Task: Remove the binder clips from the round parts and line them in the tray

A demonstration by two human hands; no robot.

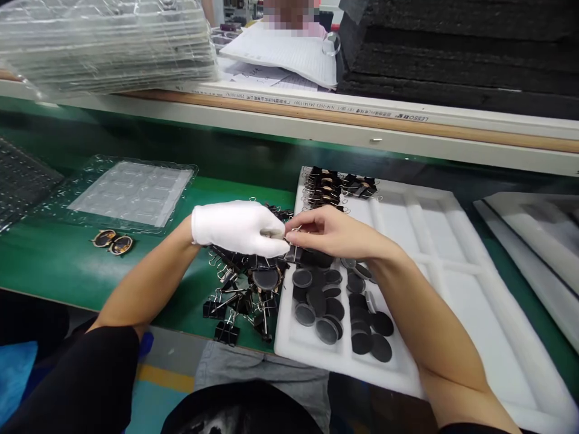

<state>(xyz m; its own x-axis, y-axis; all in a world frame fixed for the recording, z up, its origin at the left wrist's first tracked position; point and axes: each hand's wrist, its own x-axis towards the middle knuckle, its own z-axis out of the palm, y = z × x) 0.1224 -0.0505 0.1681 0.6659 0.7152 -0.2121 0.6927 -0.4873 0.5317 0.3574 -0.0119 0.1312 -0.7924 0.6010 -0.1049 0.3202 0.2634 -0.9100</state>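
My left hand, in a white glove, has its thumb and fingers closed on something mostly hidden between them. Touching its fingertips, my right hand is bare and pinches a black binder clip with wire handles. Below my hands, a pile of black binder clips spreads over the green table. Dark round discs lie loose in the near compartments of a white foam tray. In its far corner, clipped pieces stand in a row.
On the left lie a pair of round, gold-rimmed pieces and a clear plastic tray. Another white tray is at the right. The shelf across the back bears stacked clear trays and black foam sheets. A person sits beyond.
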